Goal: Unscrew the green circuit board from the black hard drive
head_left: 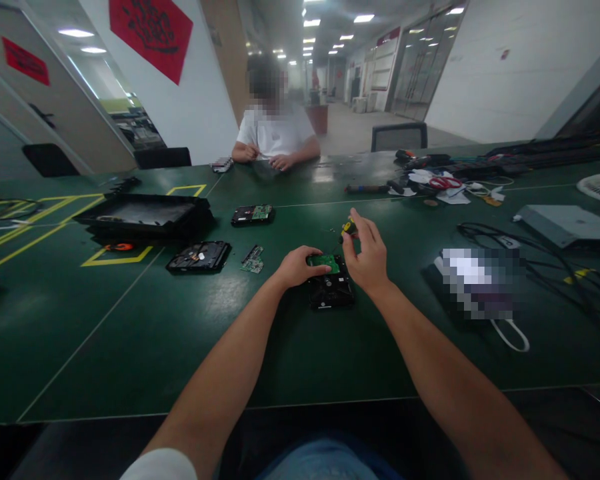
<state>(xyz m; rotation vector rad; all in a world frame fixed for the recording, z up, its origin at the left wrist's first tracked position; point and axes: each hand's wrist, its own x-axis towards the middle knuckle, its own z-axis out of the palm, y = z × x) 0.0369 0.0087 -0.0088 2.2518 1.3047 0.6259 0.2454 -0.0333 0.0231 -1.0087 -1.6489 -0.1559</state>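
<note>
A black hard drive with a green circuit board at its far end lies on the green table, in front of my body. My left hand grips the drive's left side, its thumb over the board. Above the drive's right edge, my right hand is closed on a small yellow and black screwdriver; the tool's tip is too small to make out. Left of my hands lie a loose circuit board, an opened drive and another drive with a green board.
A black tray stands at the left, an orange-handled tool by it. To the right are a blurred device with a white loop, black cables and a grey box. A person sits across the table.
</note>
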